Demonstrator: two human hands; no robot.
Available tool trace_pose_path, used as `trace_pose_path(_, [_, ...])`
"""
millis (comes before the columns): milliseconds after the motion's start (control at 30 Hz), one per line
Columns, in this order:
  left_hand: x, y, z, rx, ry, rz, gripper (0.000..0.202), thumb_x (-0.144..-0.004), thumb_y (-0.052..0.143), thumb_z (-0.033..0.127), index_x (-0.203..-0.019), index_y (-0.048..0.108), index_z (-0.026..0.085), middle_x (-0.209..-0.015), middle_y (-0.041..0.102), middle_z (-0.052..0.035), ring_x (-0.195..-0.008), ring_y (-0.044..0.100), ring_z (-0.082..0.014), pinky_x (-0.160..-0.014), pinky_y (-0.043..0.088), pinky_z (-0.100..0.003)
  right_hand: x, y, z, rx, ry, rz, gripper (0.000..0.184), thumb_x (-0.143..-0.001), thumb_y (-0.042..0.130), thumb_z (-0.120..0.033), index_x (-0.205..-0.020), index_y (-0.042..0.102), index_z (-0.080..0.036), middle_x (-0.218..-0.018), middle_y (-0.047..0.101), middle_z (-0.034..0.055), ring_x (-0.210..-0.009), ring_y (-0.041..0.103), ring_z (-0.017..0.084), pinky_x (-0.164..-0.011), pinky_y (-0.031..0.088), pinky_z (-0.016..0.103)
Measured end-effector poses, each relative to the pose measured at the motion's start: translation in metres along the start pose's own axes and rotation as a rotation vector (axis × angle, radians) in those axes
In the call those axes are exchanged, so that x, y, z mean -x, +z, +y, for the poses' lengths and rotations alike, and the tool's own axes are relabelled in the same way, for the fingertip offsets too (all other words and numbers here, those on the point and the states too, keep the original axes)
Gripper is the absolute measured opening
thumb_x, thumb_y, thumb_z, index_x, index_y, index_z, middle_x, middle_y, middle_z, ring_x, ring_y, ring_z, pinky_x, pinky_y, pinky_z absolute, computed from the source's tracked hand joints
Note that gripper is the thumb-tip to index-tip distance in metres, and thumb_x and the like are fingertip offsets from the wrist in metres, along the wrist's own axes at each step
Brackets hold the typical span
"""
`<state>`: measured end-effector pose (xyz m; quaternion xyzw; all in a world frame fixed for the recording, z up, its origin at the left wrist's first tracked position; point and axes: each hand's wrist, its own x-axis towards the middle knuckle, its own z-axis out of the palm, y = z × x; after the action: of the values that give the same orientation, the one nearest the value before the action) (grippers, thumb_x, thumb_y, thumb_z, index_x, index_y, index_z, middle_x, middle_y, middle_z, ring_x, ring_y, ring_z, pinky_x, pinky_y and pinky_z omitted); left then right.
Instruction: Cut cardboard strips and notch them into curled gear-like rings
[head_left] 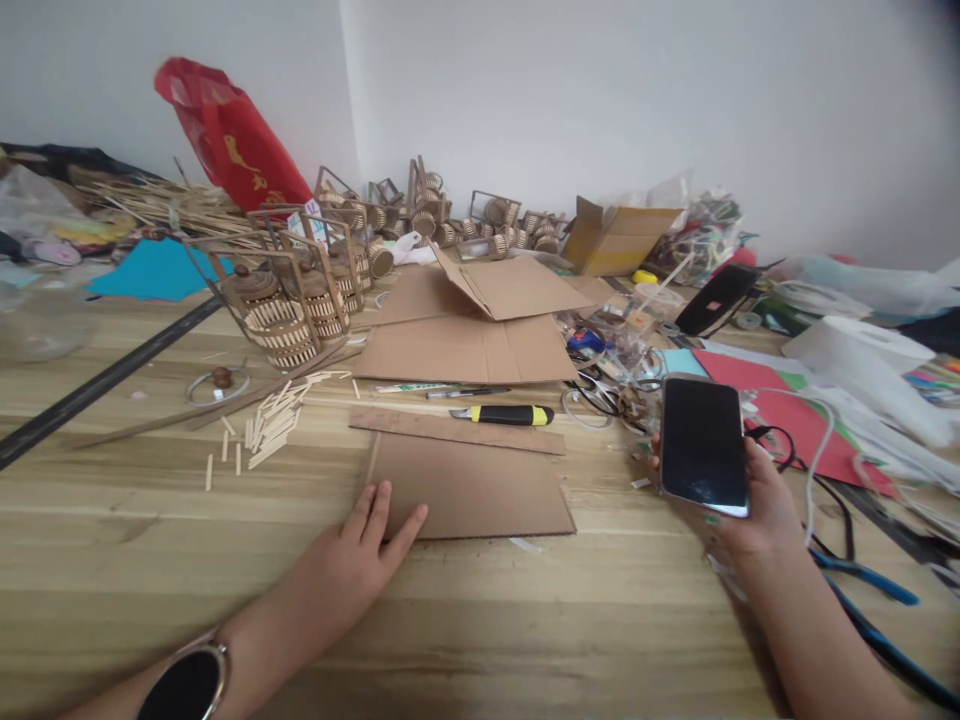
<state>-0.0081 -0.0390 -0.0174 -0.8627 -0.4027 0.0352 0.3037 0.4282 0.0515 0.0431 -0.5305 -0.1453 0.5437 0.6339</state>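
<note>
My left hand (367,540) lies with spread fingers on the near left corner of a flat cardboard sheet (472,490). A narrow cardboard strip (457,430) rests along the sheet's far edge. Just beyond the strip is a yellow and black utility knife (506,414), its blade end pointing left. On the right, my right hand (769,505) is wrapped round a smartphone (703,440) with a dark screen, held above the table. Larger folded cardboard pieces (465,350) lie farther back, with a pen (469,393) in front of them.
Small wooden sticks (277,425) are scattered at left, near bamboo baskets (281,325) with handles. A cardboard box (619,235) and a red bag (232,140) stand at the back. Blue-handled pliers (862,580), cables and red paper (772,400) crowd the right side.
</note>
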Motion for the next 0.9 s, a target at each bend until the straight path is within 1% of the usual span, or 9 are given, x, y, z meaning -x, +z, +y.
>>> trace_pose_path(133, [-0.001, -0.001, 0.001, -0.003, -0.003, 0.000, 0.084, -0.079, 0.048, -0.001, -0.156, 0.020, 0.018, -0.130, 0.061, -0.0269, -0.113, 0.066, -0.0328, -0.057, 0.056, -0.025, -0.002, 0.001, 0.000, 0.063, 0.040, -0.013, 0.038, -0.090, 0.043, -0.045, -0.094, 0.073, -0.023, -0.087, 0.077, 0.0126, -0.073, 0.072, 0.029, -0.071, 0.057, 0.046])
trace_pose_path(233, [0.000, -0.002, 0.002, 0.024, -0.026, 0.021, 0.086, -0.081, 0.048, 0.003, -0.157, 0.011, 0.017, -0.129, 0.061, -0.0272, -0.113, 0.066, -0.0327, -0.059, 0.056, -0.027, -0.005, 0.000, -0.001, 0.106, 0.128, -0.064, 0.040, -0.090, 0.042, -0.045, -0.097, 0.072, -0.020, -0.086, 0.077, 0.0141, -0.068, 0.072, 0.028, -0.066, 0.057, 0.044])
trace_pose_path(300, [0.001, -0.001, 0.002, 0.051, -0.041, 0.034, 0.086, -0.083, 0.049, 0.007, -0.157, 0.006, 0.016, -0.130, 0.061, -0.0271, -0.115, 0.065, -0.0327, -0.061, 0.056, -0.028, -0.007, -0.001, -0.002, 0.125, 0.167, -0.071, 0.041, -0.091, 0.041, -0.045, -0.100, 0.070, -0.017, -0.085, 0.076, 0.0152, -0.068, 0.072, 0.029, -0.065, 0.057, 0.044])
trace_pose_path(400, [0.003, 0.003, 0.003, 0.067, -0.047, 0.055, 0.085, -0.085, 0.049, 0.010, -0.157, 0.006, 0.018, -0.130, 0.061, -0.0255, -0.115, 0.065, -0.0317, -0.061, 0.056, -0.027, -0.010, -0.005, 0.000, 0.140, 0.177, -0.071, 0.040, -0.092, 0.041, -0.044, -0.107, 0.066, -0.016, -0.086, 0.076, 0.0148, -0.071, 0.073, 0.028, -0.070, 0.058, 0.046])
trace_pose_path(500, [0.005, 0.009, 0.004, 0.064, -0.043, 0.075, 0.084, -0.086, 0.049, 0.012, -0.157, 0.005, 0.017, -0.130, 0.061, -0.0257, -0.115, 0.064, -0.0313, -0.057, 0.054, -0.025, -0.013, -0.009, 0.003, 0.152, 0.156, -0.076, 0.039, -0.093, 0.038, -0.044, -0.113, 0.062, -0.019, -0.087, 0.077, 0.0116, -0.075, 0.074, 0.027, -0.075, 0.058, 0.048])
trace_pose_path(600, [0.006, 0.014, 0.006, 0.074, -0.064, 0.101, 0.086, -0.086, 0.050, 0.014, -0.157, 0.002, 0.016, -0.130, 0.061, -0.0259, -0.116, 0.063, -0.0319, -0.051, 0.051, -0.024, -0.013, -0.010, 0.005, 0.123, 0.124, -0.053, 0.041, -0.097, 0.032, -0.042, -0.117, 0.059, -0.020, -0.089, 0.077, 0.0110, -0.078, 0.075, 0.027, -0.075, 0.058, 0.050])
trace_pose_path(733, [0.006, 0.016, 0.005, 0.115, -0.042, 0.106, 0.082, -0.086, 0.050, 0.014, -0.157, 0.010, 0.021, -0.130, 0.062, -0.0237, -0.114, 0.065, -0.0310, -0.050, 0.050, -0.023, -0.010, -0.006, 0.007, 0.089, 0.129, -0.001, 0.048, -0.100, 0.024, -0.048, -0.118, 0.057, -0.019, -0.087, 0.077, 0.0109, -0.077, 0.075, 0.025, -0.075, 0.058, 0.048])
trace_pose_path(800, [0.005, 0.017, 0.004, 0.127, -0.031, 0.109, 0.081, -0.085, 0.051, 0.015, -0.157, 0.014, 0.023, -0.128, 0.063, -0.0232, -0.112, 0.066, -0.0303, -0.048, 0.050, -0.022, -0.009, -0.004, 0.009, 0.103, 0.133, -0.008, 0.051, -0.101, 0.021, -0.050, -0.118, 0.057, -0.019, -0.087, 0.077, 0.0106, -0.078, 0.075, 0.024, -0.075, 0.058, 0.046])
trace_pose_path(900, [0.004, 0.017, 0.003, 0.131, -0.037, 0.114, 0.082, -0.084, 0.052, 0.013, -0.157, 0.014, 0.023, -0.128, 0.064, -0.0229, -0.110, 0.067, -0.0301, -0.046, 0.049, -0.021, -0.009, -0.003, 0.010, 0.138, 0.135, -0.022, 0.055, -0.100, 0.020, -0.053, -0.118, 0.058, -0.018, -0.092, 0.077, 0.0130, -0.078, 0.075, 0.024, -0.075, 0.058, 0.046])
